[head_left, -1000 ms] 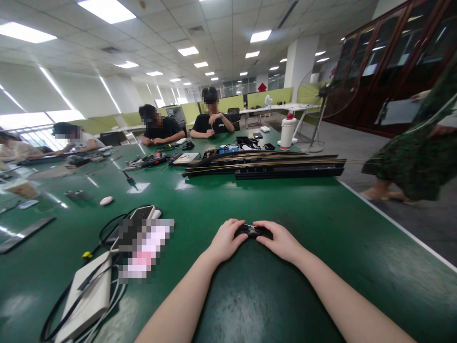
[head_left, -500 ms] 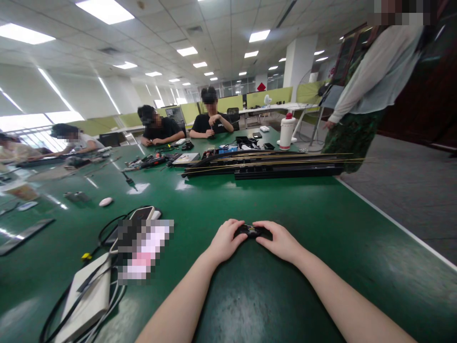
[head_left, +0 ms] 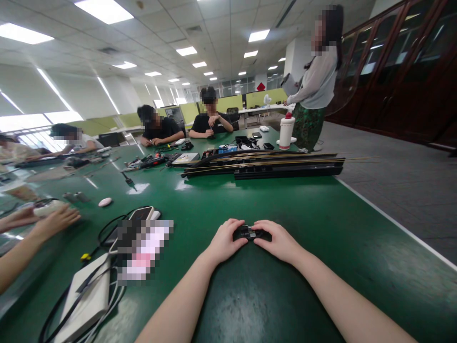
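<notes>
Between my left hand [head_left: 227, 239] and right hand [head_left: 278, 238], a small black part [head_left: 251, 233] grasped at both ends over the green table [head_left: 250, 295]
Fingers [head_left: 233, 222] curl round its far side, thumbs [head_left: 239, 242] press from nearer me; whether it rests on the table I cannot tell, but uneven pressure or a twist could, I judge, pop it from my grip

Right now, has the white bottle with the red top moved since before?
No, neither way: the white bottle stands in the same spot behind the long black rails.

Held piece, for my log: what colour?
The piece looks mostly black, paler mid-length; head view.
</notes>
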The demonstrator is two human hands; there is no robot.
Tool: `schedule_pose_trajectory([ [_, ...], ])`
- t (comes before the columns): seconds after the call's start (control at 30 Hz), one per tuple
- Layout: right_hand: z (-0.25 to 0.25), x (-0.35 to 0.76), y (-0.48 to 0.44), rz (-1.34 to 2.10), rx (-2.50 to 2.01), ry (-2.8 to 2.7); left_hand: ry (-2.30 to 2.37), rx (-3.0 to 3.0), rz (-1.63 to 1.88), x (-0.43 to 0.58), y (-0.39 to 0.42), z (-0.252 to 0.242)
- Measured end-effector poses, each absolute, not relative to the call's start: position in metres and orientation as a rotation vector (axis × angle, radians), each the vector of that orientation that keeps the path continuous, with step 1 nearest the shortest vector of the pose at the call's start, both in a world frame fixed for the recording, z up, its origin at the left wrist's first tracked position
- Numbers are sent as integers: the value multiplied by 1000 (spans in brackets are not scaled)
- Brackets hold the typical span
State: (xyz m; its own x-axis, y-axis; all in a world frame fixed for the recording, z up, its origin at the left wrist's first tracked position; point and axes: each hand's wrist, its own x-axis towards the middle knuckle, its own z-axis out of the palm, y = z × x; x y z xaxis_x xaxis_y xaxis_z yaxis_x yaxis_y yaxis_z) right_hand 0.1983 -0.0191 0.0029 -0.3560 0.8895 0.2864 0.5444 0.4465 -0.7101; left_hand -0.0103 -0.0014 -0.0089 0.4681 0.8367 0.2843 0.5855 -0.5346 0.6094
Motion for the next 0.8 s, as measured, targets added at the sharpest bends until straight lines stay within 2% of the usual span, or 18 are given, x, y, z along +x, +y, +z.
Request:
schedule_pose_trajectory([
  [0.8,2,195,-20,592,-1216,-2104,1195,2263,781,-10,-4,-8],
])
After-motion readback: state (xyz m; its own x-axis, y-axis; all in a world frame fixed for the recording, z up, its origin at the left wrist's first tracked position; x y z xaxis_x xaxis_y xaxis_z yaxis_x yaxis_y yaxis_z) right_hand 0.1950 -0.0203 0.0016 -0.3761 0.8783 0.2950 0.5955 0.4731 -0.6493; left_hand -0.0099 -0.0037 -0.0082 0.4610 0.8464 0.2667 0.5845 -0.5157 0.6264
